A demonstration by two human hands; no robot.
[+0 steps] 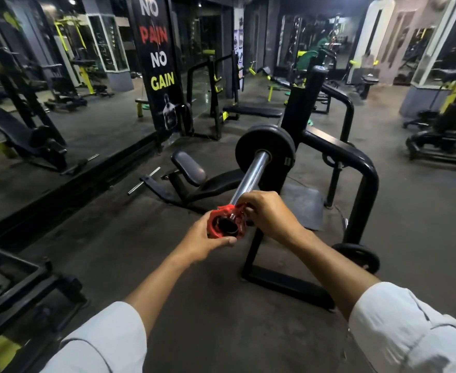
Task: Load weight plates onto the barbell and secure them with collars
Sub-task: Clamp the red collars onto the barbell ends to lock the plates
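**Fitting the collar to the sleeve end**

Head view. We hold the red clamp collar (226,221) at the free end of the barbell sleeve (249,179), its bore facing us and in line with the chrome tube, so that it can slide straight along the sleeve. Our left hand (208,240) cups the collar from below, thumb and fingers wrapped around its rim to steady it. Our right hand (268,215) closes over the upper right edge, fingers curled where the latch appears to sit — whether the latch is released we cannot tell.

One black weight plate (265,152) already sits far up the sleeve, against the black bench rack (356,162) that carries the bar. The collar is well apart from it, so we judge the securing step begun but not finished. A spare plate (358,255) rests low on the rack — near at hand.
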